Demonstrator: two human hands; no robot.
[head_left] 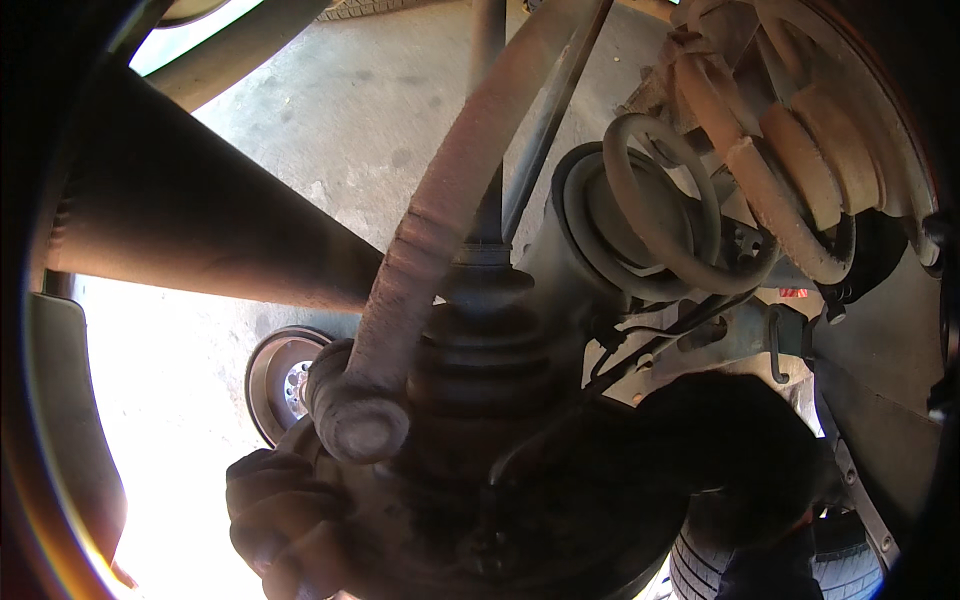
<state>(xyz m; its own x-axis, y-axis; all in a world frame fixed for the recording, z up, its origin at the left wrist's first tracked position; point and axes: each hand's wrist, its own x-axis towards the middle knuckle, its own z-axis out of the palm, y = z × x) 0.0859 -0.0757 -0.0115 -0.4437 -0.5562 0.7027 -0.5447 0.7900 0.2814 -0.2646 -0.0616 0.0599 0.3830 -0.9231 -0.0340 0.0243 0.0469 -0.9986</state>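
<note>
A large dark, round brake assembly [500, 560] fills the lower middle, below a ribbed rubber boot [485, 350]. At its left rim is my left hand [285, 520], closed, with the fingers curled over the edge. My right hand [740, 440], in a black glove, reaches in from the lower right against the right side of the assembly. Its fingers are lost in deep shadow, so what they touch or hold does not show. A rusty suspension arm [430, 220] crosses in front of the boot and ends in a round joint [365, 430].
A rusty coil spring [660, 210] stands at the upper right. A wide dark tube [200, 210] runs in from the left. On the concrete floor [340, 130] below lie a round brake drum [285, 385] and, lower right, a tyre [700, 565]. A thin cable [635, 365] hangs above my right hand.
</note>
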